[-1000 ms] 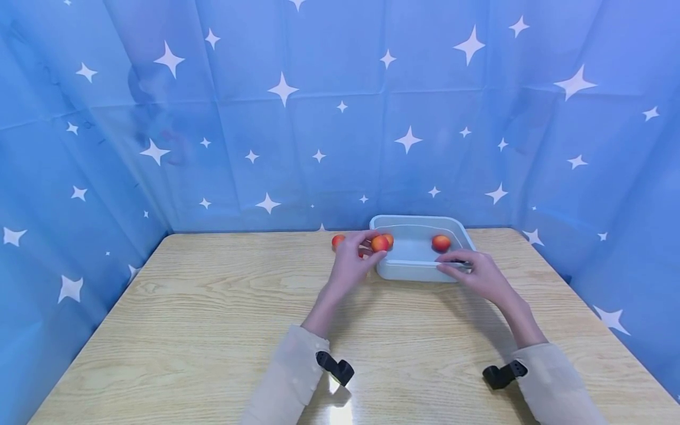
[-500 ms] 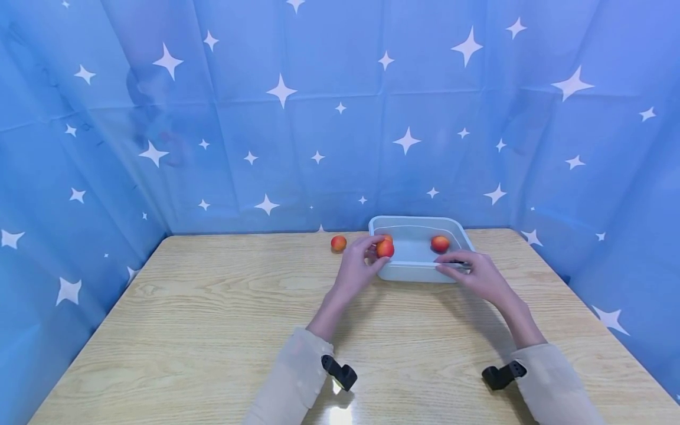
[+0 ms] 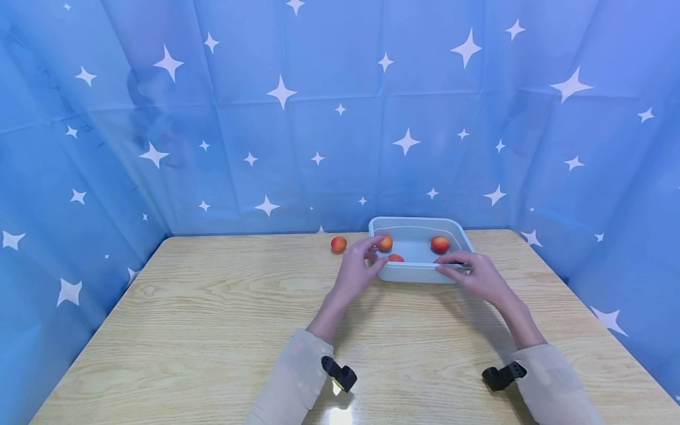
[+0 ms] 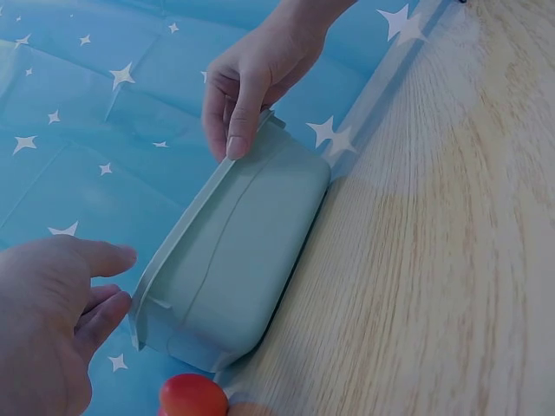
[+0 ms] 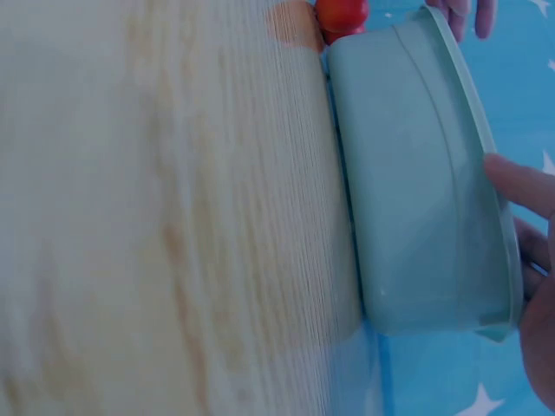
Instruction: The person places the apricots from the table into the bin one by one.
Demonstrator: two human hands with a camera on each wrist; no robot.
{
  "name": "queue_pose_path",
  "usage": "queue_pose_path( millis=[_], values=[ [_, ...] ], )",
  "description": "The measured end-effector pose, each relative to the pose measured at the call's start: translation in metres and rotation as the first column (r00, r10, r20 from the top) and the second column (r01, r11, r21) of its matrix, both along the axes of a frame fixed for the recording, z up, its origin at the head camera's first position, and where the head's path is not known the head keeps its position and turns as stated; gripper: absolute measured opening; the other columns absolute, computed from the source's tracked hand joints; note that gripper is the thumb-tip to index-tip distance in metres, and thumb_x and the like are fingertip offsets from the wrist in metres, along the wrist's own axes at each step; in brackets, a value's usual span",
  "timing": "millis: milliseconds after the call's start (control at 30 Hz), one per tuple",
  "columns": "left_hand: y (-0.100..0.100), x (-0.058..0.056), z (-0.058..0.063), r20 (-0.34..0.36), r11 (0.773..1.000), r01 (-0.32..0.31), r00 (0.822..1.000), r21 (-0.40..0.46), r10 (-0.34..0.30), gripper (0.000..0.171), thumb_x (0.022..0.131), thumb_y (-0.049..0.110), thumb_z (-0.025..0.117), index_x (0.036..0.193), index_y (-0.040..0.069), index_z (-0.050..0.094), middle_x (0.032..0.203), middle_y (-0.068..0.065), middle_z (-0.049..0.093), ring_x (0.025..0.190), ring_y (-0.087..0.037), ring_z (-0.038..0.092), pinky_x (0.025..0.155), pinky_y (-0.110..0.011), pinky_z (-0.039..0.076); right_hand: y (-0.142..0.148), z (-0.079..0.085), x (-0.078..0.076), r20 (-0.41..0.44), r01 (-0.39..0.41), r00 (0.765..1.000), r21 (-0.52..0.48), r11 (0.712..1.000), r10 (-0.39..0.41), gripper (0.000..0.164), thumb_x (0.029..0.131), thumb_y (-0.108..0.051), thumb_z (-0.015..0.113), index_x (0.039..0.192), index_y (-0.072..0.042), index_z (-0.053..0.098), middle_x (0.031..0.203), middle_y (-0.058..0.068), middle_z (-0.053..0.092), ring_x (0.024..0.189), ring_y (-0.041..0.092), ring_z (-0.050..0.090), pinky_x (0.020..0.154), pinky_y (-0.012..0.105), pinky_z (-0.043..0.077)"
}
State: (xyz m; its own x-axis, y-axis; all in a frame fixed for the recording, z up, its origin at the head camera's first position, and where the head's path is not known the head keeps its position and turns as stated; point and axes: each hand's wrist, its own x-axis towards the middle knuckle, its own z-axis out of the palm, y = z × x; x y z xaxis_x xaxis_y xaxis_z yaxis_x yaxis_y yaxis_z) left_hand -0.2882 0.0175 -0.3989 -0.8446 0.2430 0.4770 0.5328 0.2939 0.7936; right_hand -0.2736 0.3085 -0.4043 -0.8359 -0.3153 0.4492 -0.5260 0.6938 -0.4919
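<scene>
A light blue-green plastic box [image 3: 417, 273] stands at the table's far edge. Three small red-orange fruits lie inside: one fruit [image 3: 440, 244] at the right, one fruit [image 3: 385, 242] at the left, and a fruit [image 3: 395, 258] partly hidden behind the front wall. At the left end of the rim is my left hand [image 3: 357, 262], thumb and fingers apart, nothing between them. My right hand [image 3: 474, 273] pinches the front rim near the right corner. Outside the box, to its left, lies another fruit [image 3: 339, 244]. Close to the box's end, the left wrist view shows a red fruit [image 4: 195, 395].
The wooden table [image 3: 212, 330] extends in front of the box and to both sides. A blue curtain [image 3: 239, 136] with white stars hangs right behind the table's far edge and along both sides.
My left hand moved slightly right to the box and let go of the fruit it held, which now lies inside by the front wall. My right hand stayed at the rim.
</scene>
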Motion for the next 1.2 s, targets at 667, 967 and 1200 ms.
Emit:
queue_pose_path(
  millis=[667,967,1200],
  values=[
    [-0.011,-0.001,0.0,0.005,1.0,0.006,1.0,0.002,-0.006,0.039,0.091,0.009,0.075,0.129,0.006,0.066,0.123,-0.012,0.065,0.104,-0.035,0.061,0.086,-0.045,0.056,-0.002,0.002,0.002,-0.002,0.001,1.0,-0.009,1.0,-0.001,0.014,0.091,-0.016,0.076,0.106,-0.015,0.078,0.101,-0.002,0.074,0.091,0.008,0.061,0.078,0.017,0.047],
    [-0.017,-0.002,0.001,0.008,1.0,0.001,1.0,-0.015,-0.001,0.039,0.092,0.012,0.075,0.13,0.006,0.065,0.125,-0.011,0.065,0.107,-0.035,0.061,0.087,-0.048,0.055,-0.002,0.003,0.003,0.019,0.018,1.0,0.004,1.0,-0.018,0.018,0.092,-0.02,0.076,0.109,-0.015,0.078,0.104,-0.001,0.075,0.097,0.006,0.062,0.082,0.019,0.048],
    [-0.024,-0.004,0.001,0.029,1.0,-0.018,0.999,-0.002,0.018,0.042,0.091,0.011,0.076,0.131,0.003,0.064,0.128,-0.017,0.063,0.107,-0.031,0.059,0.089,-0.05,0.055,-0.002,0.004,0.003,0.025,0.014,1.0,0.006,1.0,-0.014,0.019,0.092,-0.021,0.076,0.11,-0.014,0.078,0.104,0.0,0.074,0.096,0.011,0.062,0.081,0.022,0.049]
  ],
)
